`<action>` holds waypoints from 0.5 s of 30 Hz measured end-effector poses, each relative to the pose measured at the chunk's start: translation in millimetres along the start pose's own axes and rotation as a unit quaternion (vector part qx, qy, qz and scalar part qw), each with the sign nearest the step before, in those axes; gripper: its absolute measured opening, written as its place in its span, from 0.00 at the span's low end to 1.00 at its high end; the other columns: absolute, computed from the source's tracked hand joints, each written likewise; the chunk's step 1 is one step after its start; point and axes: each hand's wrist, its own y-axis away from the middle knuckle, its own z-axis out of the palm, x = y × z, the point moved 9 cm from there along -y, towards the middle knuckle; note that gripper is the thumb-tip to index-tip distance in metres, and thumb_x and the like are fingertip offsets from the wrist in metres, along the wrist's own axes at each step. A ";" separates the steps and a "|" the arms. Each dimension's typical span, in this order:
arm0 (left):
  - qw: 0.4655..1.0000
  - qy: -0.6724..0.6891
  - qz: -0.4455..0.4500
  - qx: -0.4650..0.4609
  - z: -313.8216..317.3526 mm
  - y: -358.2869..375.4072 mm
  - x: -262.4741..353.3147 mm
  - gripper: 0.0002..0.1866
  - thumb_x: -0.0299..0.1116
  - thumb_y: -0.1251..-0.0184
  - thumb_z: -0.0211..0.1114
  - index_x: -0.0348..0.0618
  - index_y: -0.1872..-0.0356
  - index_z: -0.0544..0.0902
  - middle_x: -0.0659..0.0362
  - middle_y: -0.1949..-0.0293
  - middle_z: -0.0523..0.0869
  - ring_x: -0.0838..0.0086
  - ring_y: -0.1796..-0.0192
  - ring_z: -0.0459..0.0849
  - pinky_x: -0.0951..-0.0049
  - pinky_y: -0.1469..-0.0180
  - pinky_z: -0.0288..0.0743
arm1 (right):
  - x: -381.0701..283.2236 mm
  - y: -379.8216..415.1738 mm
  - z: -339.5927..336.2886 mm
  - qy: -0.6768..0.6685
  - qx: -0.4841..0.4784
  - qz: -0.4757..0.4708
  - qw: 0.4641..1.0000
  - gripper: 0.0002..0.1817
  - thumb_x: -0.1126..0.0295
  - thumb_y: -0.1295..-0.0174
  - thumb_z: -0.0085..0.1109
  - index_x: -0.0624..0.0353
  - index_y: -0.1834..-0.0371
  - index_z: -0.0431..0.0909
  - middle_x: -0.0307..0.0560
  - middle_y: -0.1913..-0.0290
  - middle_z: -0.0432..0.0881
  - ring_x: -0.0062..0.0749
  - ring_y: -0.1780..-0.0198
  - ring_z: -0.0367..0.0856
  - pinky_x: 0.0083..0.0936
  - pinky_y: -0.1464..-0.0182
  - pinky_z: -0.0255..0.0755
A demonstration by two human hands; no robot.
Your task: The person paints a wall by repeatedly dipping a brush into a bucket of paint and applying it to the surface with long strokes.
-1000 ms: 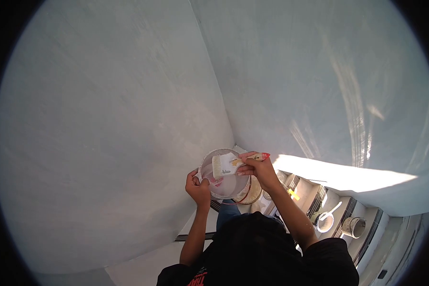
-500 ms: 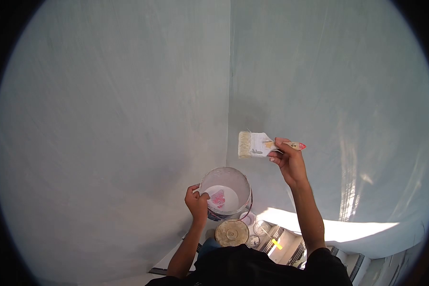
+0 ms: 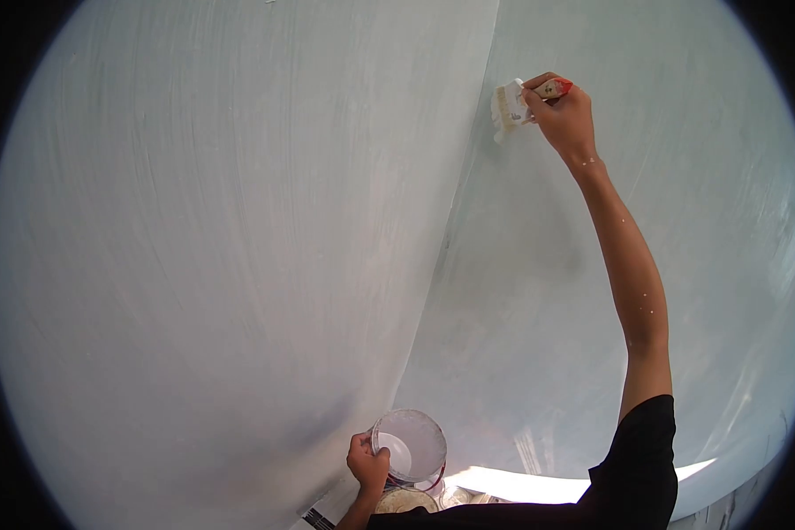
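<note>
My right hand (image 3: pixel 564 119) is raised on an outstretched arm and grips the handle of a wide, flat paintbrush (image 3: pixel 514 102). Its pale bristles touch the right-hand wall (image 3: pixel 539 230) close to the corner, with a smear of wet white paint at their tips. Low in the view, my left hand (image 3: pixel 368 461) clasps the rim of a paint bucket (image 3: pixel 426 442), thumb inside and fingers outside. White paint shows in the bucket, which is tilted toward me.
The left-hand wall (image 3: pixel 238 247) meets the right one along a slanting corner line. Below the bucket is a round lid or container top (image 3: pixel 406 502), partly hidden by my sleeve. A bright patch of sunlight (image 3: pixel 521 484) lies along the bottom.
My right hand has carried the paintbrush up from above the bucket to the wall near the corner. The view has tilted upward, so the bucket and my left hand appear lower.
</note>
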 end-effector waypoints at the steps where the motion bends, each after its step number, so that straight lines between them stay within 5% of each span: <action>1: 1.000 -0.007 -0.006 -0.004 0.6 -1.7 -2.4 0.21 0.17 0.54 0.67 0.32 0.54 0.78 0.48 0.70 0.91 0.67 0.68 0.91 0.70 0.60 0.81 | -13.8 -17.5 -7.1 0.027 -0.009 -0.019 0.999 0.07 0.72 0.34 0.65 0.65 0.59 0.86 0.44 0.67 0.88 0.22 0.66 0.87 0.20 0.63 0.85; 5: 0.999 -0.009 -0.030 -0.042 4.7 -7.4 -27.7 0.20 0.18 0.55 0.69 0.30 0.56 0.79 0.47 0.68 0.91 0.64 0.67 0.92 0.69 0.59 0.82 | -48.4 -51.7 -18.1 -0.040 -0.052 0.005 0.998 0.07 0.72 0.35 0.62 0.66 0.63 0.86 0.46 0.68 0.88 0.24 0.68 0.87 0.22 0.64 0.85; 10: 0.994 0.030 -0.056 -0.094 4.5 -11.9 -14.0 0.22 0.20 0.56 0.71 0.30 0.55 0.79 0.47 0.66 0.92 0.63 0.63 0.93 0.65 0.56 0.83 | -68.3 -19.4 47.0 -0.032 -0.288 0.104 0.952 0.08 0.73 0.44 0.64 0.66 0.65 0.87 0.50 0.69 0.88 0.28 0.70 0.85 0.25 0.69 0.83; 15: 0.996 -0.017 0.009 -0.085 -4.5 -24.5 -3.7 0.23 0.19 0.57 0.67 0.32 0.53 0.80 0.47 0.66 0.92 0.61 0.63 0.94 0.67 0.56 0.85 | -97.4 -114.6 29.4 0.084 -0.230 0.032 0.969 0.08 0.73 0.43 0.67 0.65 0.63 0.87 0.52 0.65 0.89 0.31 0.68 0.88 0.25 0.69 0.85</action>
